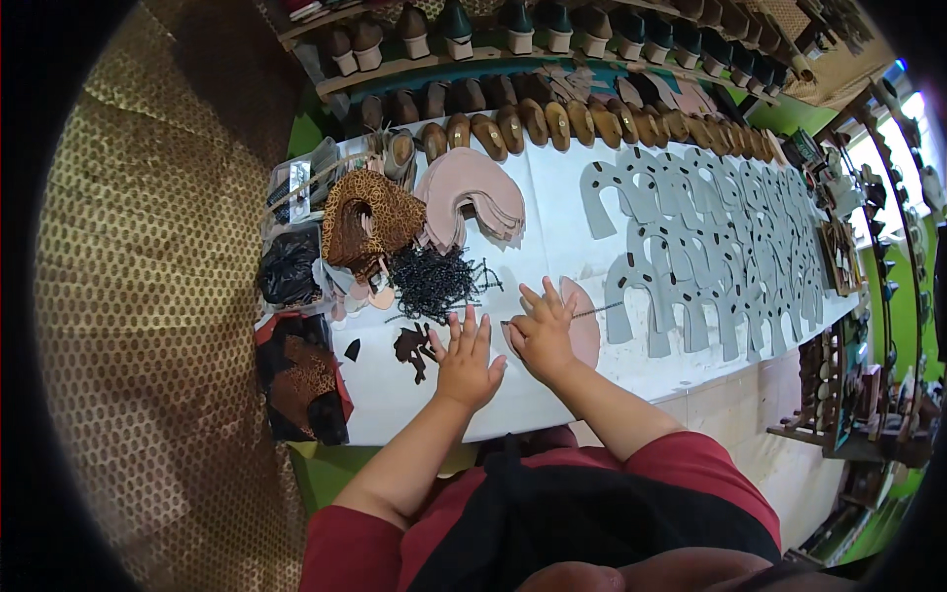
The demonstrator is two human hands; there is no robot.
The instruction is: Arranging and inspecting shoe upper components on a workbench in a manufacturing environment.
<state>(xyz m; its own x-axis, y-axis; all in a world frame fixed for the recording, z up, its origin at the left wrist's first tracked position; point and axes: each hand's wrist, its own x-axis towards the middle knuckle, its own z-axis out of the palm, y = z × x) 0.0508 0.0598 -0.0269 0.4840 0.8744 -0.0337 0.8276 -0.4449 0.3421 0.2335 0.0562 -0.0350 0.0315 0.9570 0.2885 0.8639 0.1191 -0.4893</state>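
Observation:
My left hand [469, 363] is over the white table with its fingers spread, beside a small heap of dark brown scraps [412, 347]. To its right, my right hand [543, 333] rests on a curved pale pink piece [584, 331], fingers stretched and apart. A thin dark strip [597, 313] runs across that piece and sticks out to the right; its other end is hidden by the hand. Just beyond my hands lies a tangled pile of black strips [434, 281]. Behind that pile are a stack of pink U-shaped pieces [472, 192] and a stack of leopard-print ones [370, 212].
Grey U-shaped pieces [681, 266] with dark tabs cover the right of the white table [395, 414]. Rows of brown shoe forms [557, 123] line its far edge, below a shelf of heeled shoes [523, 39]. Black bags [291, 266] crowd the left end; a patterned curtain [168, 326] hangs beside it.

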